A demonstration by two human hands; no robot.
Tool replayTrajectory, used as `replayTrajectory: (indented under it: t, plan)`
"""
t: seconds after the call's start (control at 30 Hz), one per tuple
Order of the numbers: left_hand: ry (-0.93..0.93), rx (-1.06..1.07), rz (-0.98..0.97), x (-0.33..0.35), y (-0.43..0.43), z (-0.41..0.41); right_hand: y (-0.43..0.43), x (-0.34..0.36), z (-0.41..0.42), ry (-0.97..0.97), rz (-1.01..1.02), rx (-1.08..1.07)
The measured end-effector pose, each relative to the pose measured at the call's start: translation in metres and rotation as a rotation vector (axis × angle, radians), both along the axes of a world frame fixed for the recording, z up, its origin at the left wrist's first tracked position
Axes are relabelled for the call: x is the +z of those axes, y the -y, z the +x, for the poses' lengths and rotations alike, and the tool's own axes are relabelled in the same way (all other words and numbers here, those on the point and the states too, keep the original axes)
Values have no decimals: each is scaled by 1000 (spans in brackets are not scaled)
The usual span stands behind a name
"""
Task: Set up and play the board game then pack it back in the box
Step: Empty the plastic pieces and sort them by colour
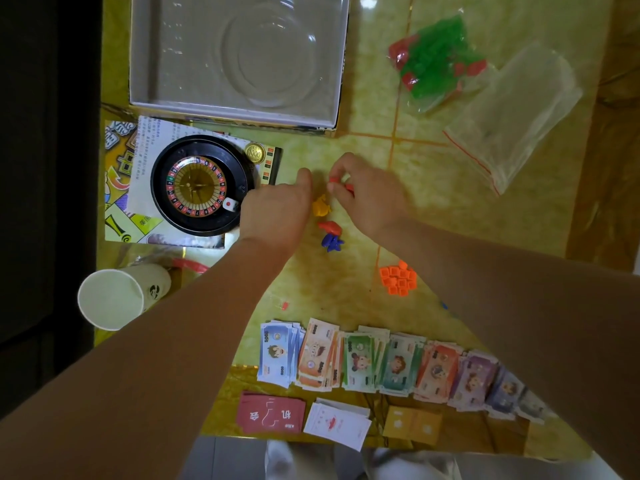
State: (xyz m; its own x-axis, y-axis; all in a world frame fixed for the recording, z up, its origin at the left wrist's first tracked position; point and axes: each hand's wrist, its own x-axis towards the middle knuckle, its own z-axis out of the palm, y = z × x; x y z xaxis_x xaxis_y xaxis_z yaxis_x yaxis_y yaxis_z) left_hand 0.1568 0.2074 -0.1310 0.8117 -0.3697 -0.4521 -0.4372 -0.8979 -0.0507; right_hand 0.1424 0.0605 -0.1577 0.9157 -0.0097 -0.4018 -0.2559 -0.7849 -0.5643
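Observation:
My right hand (367, 195) pinches a small red piece (333, 180) between thumb and fingertips just above the table. My left hand (277, 209) lies beside it, palm down with its fingers curled under; what they hold is hidden. Between the hands sit a yellow figure (320, 206), a red figure (330, 226) and a blue figure (331, 242). The open game box (235, 53) with its clear plastic insert stands at the back. A roulette wheel (200, 192) rests on the folded board (121, 174) at the left.
Fanned play money (381, 362) and three card decks (339, 422) line the near edge. Orange square pieces (398, 278) lie to the right. One bag of green and red pieces (436, 64) and a clear zip bag (512, 112) lie at the back right. A paper cup (114, 296) stands at the left.

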Motion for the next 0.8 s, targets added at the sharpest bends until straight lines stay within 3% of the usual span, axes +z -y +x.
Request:
replayTrajectory:
  t: [0.07,0.27,0.37,0.5,0.6,0.7,0.8]
  plan:
    - [8,121,-111,-3,2,0,1,2,0,-14,103,-120]
    - [-172,1194,-1077,-4,1,9,7,17,3,-304,647,-716]
    - [-349,1576,-1328,12,3,10,10,25,-1,-428,835,-849]
    - [-604,1604,-1526,29,-4,-5,11,33,-18,-454,895,-829]
    - [-682,1592,-1563,32,-14,-20,11,35,-32,-476,867,-744]
    - [-638,1567,-1430,31,-21,-38,7,38,-50,-518,729,-605]
    - [-449,1471,-1246,21,-34,-55,2,37,-62,-610,584,-443]
